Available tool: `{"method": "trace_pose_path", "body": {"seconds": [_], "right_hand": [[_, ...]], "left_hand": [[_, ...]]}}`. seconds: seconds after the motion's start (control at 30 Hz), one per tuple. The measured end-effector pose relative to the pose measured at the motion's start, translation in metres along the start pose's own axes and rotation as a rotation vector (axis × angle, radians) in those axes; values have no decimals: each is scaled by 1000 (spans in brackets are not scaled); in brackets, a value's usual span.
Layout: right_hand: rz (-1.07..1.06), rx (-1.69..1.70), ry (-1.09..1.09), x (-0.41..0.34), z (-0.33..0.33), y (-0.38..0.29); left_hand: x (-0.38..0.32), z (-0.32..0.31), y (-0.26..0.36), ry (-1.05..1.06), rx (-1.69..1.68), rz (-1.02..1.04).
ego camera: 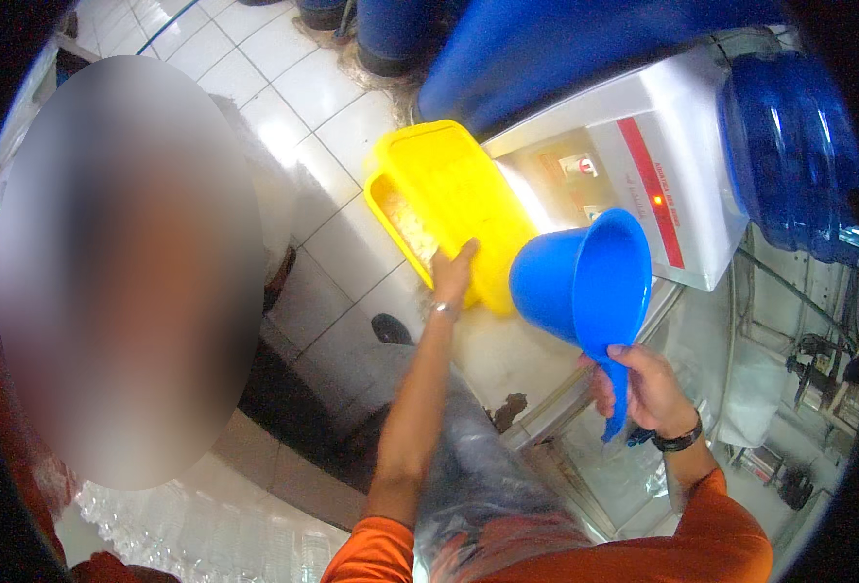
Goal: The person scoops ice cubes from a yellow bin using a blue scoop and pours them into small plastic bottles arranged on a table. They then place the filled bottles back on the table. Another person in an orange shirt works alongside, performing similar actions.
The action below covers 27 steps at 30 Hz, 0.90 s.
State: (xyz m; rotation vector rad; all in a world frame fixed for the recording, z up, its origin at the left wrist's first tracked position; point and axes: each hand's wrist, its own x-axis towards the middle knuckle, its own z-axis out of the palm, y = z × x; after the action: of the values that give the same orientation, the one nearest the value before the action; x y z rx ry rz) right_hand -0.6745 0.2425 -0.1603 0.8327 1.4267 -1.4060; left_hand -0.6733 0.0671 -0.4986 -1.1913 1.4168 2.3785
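My left hand (453, 275) holds the near edge of a yellow plastic container (466, 189). Pale, crumbly-looking contents (411, 226) show through an opening along its left side; I cannot tell what they are. My right hand (644, 386) grips the handle of a blue plastic dipper (553, 284). The dipper is tilted on its side, its wide mouth facing right, and nothing shows in the visible part of its inside. Its base lies beside the yellow container in the picture; whether the two touch is unclear.
A white box-shaped unit (655, 124) with a red stripe and a lit orange light stands behind the dipper. Beside it is a blue water jug (794, 153). Large blue drums (400, 33) stand on the tiled floor (327, 153). Another person (131, 270), blurred, is at left.
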Motion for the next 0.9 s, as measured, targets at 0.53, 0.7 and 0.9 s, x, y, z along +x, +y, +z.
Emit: {"method": "trace_pose_path", "body": {"seconds": [0.53, 0.7, 0.9], "right_hand": [[161, -627, -177, 158, 2, -60], [-115, -1161, -190, 322, -5, -32], [-972, -2010, 135, 532, -27, 41]], "left_hand": [[32, -96, 198, -116, -667, 256], [1, -98, 214, -201, -707, 261], [-35, -106, 214, -61, -553, 191]]}}
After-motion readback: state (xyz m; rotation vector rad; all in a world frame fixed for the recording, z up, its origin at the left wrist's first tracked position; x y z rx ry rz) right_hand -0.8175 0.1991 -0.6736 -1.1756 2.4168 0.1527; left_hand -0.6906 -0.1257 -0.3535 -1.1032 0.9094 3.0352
